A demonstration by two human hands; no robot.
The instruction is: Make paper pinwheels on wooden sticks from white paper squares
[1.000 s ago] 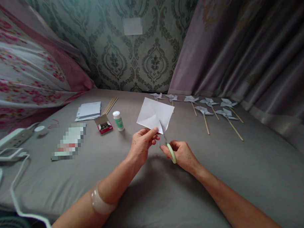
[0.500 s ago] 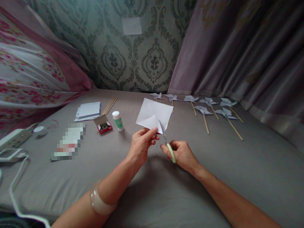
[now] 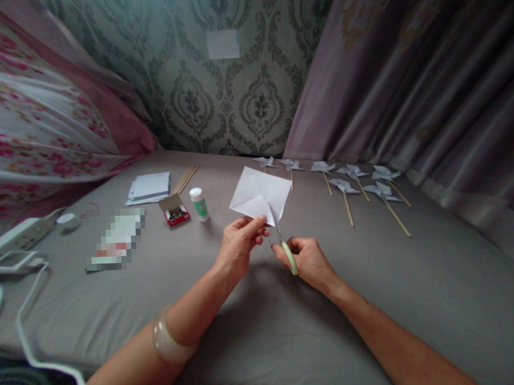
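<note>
My left hand [image 3: 241,242] pinches the near corner of a creased white paper square [image 3: 260,194], holding it up over the grey sheet. My right hand [image 3: 306,260] is closed round green-handled scissors [image 3: 286,253]. Their blades point up into the paper's lower edge, just right of my left fingers. Several finished white paper pinwheels on wooden sticks [image 3: 345,188] lie in a row at the far right.
A glue bottle [image 3: 199,204], an open red box [image 3: 175,209], a stack of white paper [image 3: 150,186] and loose wooden sticks [image 3: 186,177] lie to the left. Farther left are a power strip [image 3: 18,235] and white cable [image 3: 26,335]. Curtains hang on the right.
The paper has tipped slightly lower and the scissor blades have drawn back a little toward its edge. Both hands stay almost where they were.
</note>
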